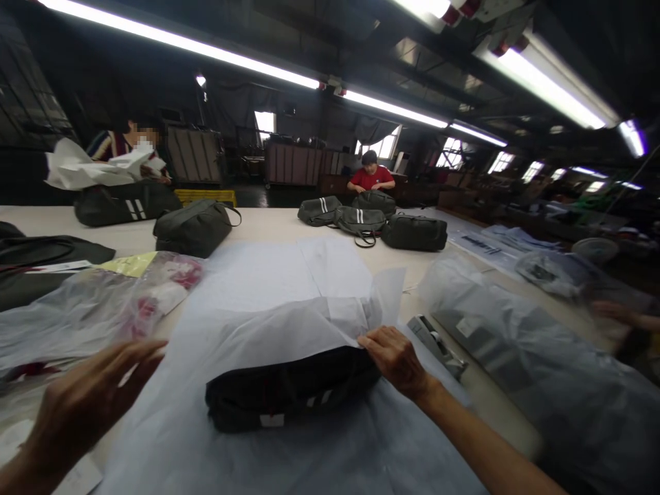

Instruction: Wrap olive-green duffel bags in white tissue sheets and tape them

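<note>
A dark bag point(293, 388) with two white stripes and a small white label lies on a large sheet of thin white paper point(170, 440) in front of me. Part of the paper point(289, 330) is folded up along the bag's far side and over its top. At the bag's right end, my right hand point(394, 357) is closed, its fingers pinching the paper's edge. My left hand point(93, 392) hovers at the left, apart from the bag, fingers stretched out and holding nothing. Near it lies clear plastic wrapping point(103, 302) with red and yellow patches.
Several dark bags point(415, 232) stand along the table's far side, more at the left point(193, 227). A plastic-wrapped bundle point(520, 344) and a grey metal tool point(438, 344) lie at right. Two people point(371, 177) work across the table; another person's hand point(619, 313) shows at right.
</note>
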Motion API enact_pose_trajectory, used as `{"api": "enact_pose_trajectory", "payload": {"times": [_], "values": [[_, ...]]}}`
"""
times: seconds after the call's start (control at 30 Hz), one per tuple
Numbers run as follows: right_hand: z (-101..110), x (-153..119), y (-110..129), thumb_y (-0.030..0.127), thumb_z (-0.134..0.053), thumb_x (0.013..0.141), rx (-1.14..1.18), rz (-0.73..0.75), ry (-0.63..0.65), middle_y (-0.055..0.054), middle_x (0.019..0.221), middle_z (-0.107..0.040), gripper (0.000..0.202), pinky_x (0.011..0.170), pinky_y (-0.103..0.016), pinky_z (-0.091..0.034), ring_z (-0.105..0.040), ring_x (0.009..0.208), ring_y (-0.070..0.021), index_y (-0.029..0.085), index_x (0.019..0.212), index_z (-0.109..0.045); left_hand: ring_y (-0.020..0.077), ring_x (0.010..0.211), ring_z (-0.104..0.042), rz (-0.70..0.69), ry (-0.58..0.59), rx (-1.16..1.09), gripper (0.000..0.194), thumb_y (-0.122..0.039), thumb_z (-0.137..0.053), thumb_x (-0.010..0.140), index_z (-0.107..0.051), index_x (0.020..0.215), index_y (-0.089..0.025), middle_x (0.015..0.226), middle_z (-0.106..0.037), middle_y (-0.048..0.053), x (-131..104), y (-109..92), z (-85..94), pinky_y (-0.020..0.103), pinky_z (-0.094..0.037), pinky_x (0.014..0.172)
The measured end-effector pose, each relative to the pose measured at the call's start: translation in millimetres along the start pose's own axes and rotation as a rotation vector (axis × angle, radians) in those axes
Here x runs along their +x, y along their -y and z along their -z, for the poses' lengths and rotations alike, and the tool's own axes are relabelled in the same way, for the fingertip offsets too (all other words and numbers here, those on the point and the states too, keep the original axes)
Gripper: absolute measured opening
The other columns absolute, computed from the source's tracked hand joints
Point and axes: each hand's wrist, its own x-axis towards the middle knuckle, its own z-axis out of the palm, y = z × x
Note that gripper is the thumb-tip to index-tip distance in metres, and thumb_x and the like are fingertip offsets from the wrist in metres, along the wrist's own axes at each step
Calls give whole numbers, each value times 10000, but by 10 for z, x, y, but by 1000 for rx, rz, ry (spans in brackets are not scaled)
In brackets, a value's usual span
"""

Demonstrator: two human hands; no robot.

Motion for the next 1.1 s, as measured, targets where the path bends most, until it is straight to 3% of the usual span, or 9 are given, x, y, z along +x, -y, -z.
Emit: {"api": "enact_pose_trajectory", "payload": {"times": [0.07, 0.17, 0.27, 0.37, 0.5, 0.6, 0.77, 0.93, 1.1], "values": [[6, 8, 18, 113, -500, 954, -11, -16, -8, -34, 784, -662, 205, 714, -308, -421, -585, 748, -164, 207, 991, -678, 228, 941, -671, -96, 75, -44, 258, -343, -515, 937, -601, 1177, -305, 1078, -704, 16, 680, -249, -153, 360, -516, 836], [-1, 13, 61, 116, -490, 958, -33, -25, -23, -33, 780, -666, 210, 703, -311, -434, -585, 727, -163, 206, 1001, -674, 223, 1321, -477, -376, 263, -189, 398, -342, -424, 990, -469, 1375, -253, 1406, -554, 51, 1453, -862, -684, 403, -370, 1108], [-20, -39, 127, 121, -483, 956, -40, -58, -23, -42, 810, -678, 221, 705, -321, -459, -601, 750, -180, 208, 1058, -658, 236, 1456, -259, -491, 538, -263, 510, -428, -389, 998, -319, 1481, -281, 1567, -325, 37, 1592, -1447, -1288, 473, -214, 1193], [15, -159, 171, 150, -507, 945, 82, -153, 1, -52, 884, -692, 227, 736, -327, -502, -631, 801, -192, 222, 1122, -630, 225, 1472, -206, -554, 736, -377, 592, -528, -330, 991, -183, 1520, -307, 1593, -242, 32, 1320, -1741, -1647, 471, -180, 1202], [206, -234, -8, 278, -570, 928, 214, -420, -197, -78, 976, -690, 191, 843, -371, -535, -652, 922, -220, 233, 1108, -615, 237, 1482, -161, -532, 824, -436, 661, -613, -289, 964, -90, 1526, -327, 1606, -168, 37, 1101, -1768, -1697, 501, -129, 1206], [297, -64, -381, 465, -652, 843, 183, -788, -371, -154, 1236, -601, 547, 977, -483, -487, -579, 1138, -295, 193, 1293, -502, 238, 1486, -140, -525, 866, -420, 659, -619, -274, 963, -78, 1524, -334, 1610, -149, 35, 1141, -1747, -1660, 509, -110, 1206], [159, 370, -1013, 485, -798, 647, 335, -1227, -199, -196, 1539, -303, 1083, 1169, -479, -274, -297, 1418, -332, 152, 1498, -218, 248, 1481, -164, -535, 817, -394, 664, -608, -301, 964, -60, 1524, -344, 1611, -160, 39, 1123, -1766, -1686, 503, -126, 1203], [-31, 308, -1242, 468, -814, 628, 643, -1545, -15, -164, 1284, -577, 1031, 794, -406, -581, -610, 1076, -290, 199, 1468, -280, 245, 1482, -164, -527, 828, -403, 674, -626, -290, 956, -73, 1525, -336, 1611, -158, 49, 1080, -1787, -1672, 510, -106, 1204], [-85, -58, -1256, 502, -780, 691, 926, -1643, 46, -89, 933, -661, 585, 420, -219, -481, -572, 590, -122, 177, 1134, -578, 246, 1484, -150, -511, 851, -419, 679, -640, -278, 951, -85, 1525, -333, 1612, -158, 46, 1108, -1792, -1650, 519, -110, 1203]]}}
